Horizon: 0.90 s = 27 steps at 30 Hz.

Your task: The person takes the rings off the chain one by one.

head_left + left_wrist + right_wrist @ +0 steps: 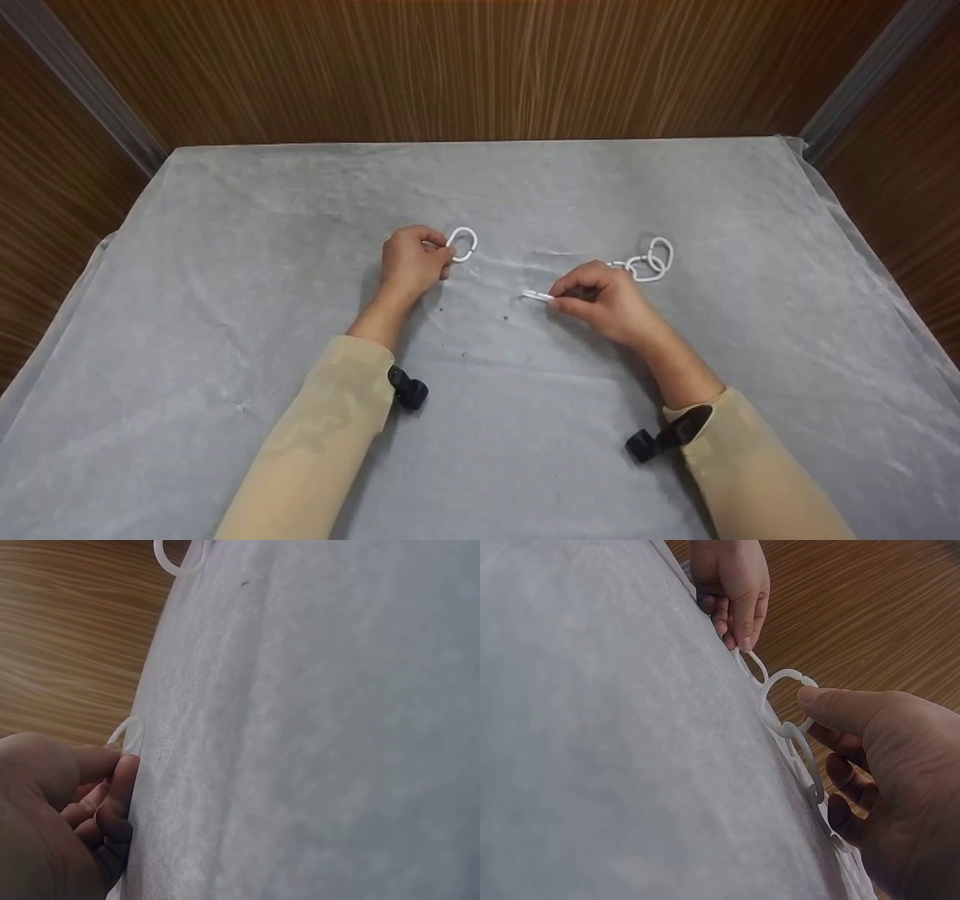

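Note:
My left hand (412, 260) pinches a white oval plastic link (476, 240) between thumb and fingers, near the middle of the grey cloth. To its right and a little nearer, my right hand (609, 306) pinches another white link (764, 701) between thumb and index finger; this one has a small gap in its loop. Through it hangs a further link (810, 765), so it belongs to a chain. More chain links (649, 278) lie on the cloth beyond the right hand, which partly hides them. The two held links are apart in the head view.
A grey cloth (225, 315) with slight wrinkles covers the table. Wood-grain panels (480, 67) stand at the back and both sides. Black wrist cameras (411, 393) sit on both sleeves. Small dark specks dot the cloth between the arms.

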Available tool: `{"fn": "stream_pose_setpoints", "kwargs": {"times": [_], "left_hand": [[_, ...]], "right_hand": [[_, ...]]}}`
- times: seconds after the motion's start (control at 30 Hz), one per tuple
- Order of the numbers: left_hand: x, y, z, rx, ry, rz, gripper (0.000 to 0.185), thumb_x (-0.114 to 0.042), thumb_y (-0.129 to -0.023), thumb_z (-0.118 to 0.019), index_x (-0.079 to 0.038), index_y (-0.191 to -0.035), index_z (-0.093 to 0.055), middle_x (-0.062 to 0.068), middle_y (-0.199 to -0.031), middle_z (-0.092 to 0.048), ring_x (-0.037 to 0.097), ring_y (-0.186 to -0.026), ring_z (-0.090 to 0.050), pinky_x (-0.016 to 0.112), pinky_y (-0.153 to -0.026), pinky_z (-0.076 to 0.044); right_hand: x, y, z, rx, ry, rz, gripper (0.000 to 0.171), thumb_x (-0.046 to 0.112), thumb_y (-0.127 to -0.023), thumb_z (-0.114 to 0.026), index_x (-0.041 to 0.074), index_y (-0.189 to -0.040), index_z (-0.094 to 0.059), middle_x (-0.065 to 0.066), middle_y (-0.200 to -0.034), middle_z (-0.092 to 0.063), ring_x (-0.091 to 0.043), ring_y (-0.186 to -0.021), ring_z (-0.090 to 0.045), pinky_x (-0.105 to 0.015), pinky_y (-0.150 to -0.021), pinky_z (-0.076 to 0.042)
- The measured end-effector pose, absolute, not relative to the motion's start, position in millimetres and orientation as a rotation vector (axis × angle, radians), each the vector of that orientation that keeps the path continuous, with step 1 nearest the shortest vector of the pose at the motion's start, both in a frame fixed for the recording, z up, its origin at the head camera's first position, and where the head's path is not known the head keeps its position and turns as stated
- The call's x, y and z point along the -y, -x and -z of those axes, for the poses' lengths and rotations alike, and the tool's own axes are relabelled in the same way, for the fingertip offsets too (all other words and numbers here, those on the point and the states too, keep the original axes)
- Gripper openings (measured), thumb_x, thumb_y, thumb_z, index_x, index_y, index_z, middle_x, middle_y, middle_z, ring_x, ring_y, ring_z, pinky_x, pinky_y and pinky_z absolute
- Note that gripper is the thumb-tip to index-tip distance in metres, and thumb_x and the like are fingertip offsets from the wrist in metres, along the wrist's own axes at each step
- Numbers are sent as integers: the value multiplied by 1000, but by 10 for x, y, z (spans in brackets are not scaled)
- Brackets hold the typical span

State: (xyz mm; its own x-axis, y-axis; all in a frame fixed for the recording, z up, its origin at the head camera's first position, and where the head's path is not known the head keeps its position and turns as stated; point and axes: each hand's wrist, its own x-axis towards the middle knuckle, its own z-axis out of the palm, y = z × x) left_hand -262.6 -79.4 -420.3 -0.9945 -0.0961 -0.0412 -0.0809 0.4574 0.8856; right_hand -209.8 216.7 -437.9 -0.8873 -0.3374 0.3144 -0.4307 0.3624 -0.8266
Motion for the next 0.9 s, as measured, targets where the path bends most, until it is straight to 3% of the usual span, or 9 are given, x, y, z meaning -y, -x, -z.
{"fn": "stream_pose_setpoints", "kwargs": {"times": [0.27,0.63,0.9], "left_hand": [[795,2589,4205,2645,-170,1607,9,-5,-96,-77,0,-104,-75,10,-79,-75,15,-60,-67,23,-54,-47],[668,2380,4146,2525,-32,1682,17,-8,-97,-78,1,-111,-78,10,-85,-74,25,-71,-73,26,-64,-57],[495,2188,4079,2430,133,1814,17,-4,-94,-80,2,-110,-77,7,-85,-77,19,-72,-73,23,-65,-54]], "right_hand": [[-2160,2099,4381,2513,-713,-1574,16,-7,-83,-87,4,-93,-82,-8,-91,-73,-12,-89,-62,-16,-77,-50],[-2166,2094,4370,2520,-691,-1551,14,-5,-84,-86,6,-93,-83,-7,-91,-73,-14,-87,-61,-18,-77,-48],[-2158,2097,4362,2505,-696,-1542,14,-6,-85,-85,6,-92,-83,-6,-89,-73,-11,-85,-60,-17,-75,-48]]}}
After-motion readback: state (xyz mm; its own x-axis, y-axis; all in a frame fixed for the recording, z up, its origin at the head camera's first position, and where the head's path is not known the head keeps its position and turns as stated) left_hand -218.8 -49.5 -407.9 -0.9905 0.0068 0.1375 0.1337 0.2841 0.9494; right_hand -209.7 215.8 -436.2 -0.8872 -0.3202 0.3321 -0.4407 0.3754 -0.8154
